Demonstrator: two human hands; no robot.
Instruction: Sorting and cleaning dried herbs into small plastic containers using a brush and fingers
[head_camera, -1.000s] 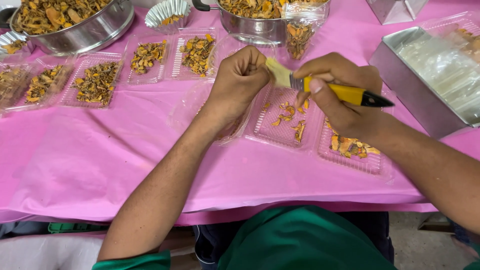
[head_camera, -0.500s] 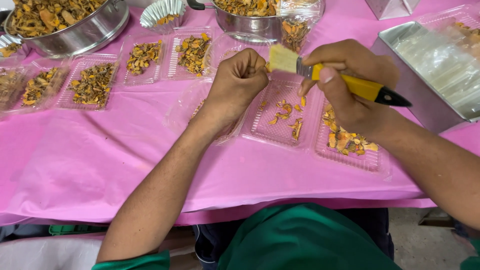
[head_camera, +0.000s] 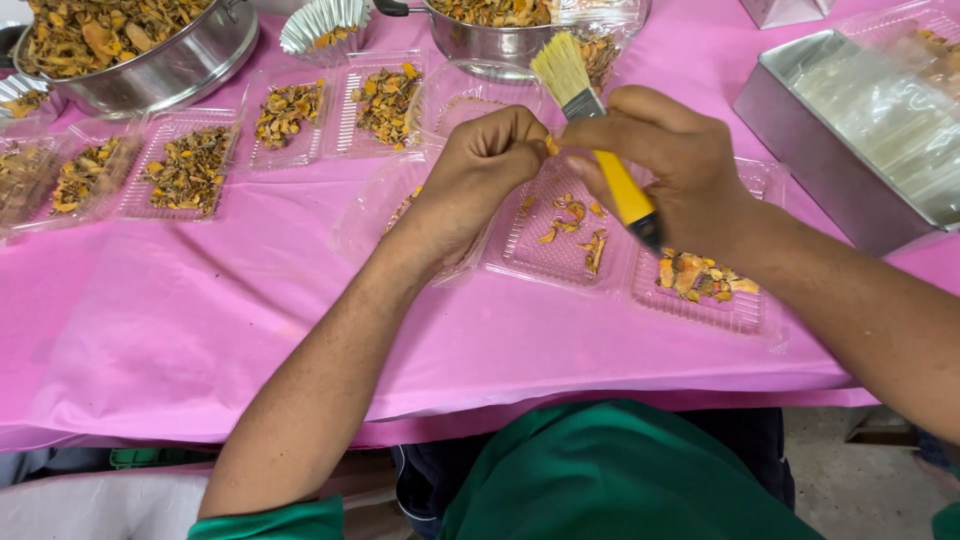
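Pink table covering (head_camera: 200, 330) spans the whole work surface. Large steel bowl (head_camera: 190, 60) at far left, heaped with dried orange-brown pieces; a second steel pot (head_camera: 490, 40) with the same contents at far centre. Rectangular metal tray (head_camera: 800, 140) at right, stacked with clear plastic.

Row of filled clear trays (head_camera: 190, 170) along the far left. Directly under the hands: an open clear clamshell tray (head_camera: 560, 240) with a few orange pieces, and beside it on the right another compartment (head_camera: 700, 285) holding a small pile.

Left hand (head_camera: 480, 170): fingers curled tight, fingertips pinched together against the right hand's fingertips. A small orange piece (head_camera: 551, 147) shows at the pinch point; which hand carries its weight cannot be told.

Right hand (head_camera: 670, 170): closed around a yellow-handled paintbrush (head_camera: 590, 130), handle lying across the palm side, pale bristles pointing up and away toward the steel pot, dark handle end sticking out below the hand. Both hands are raised above the clamshell tray, not touching it.

Fluted foil cup (head_camera: 325, 25) sits between the two steel vessels.
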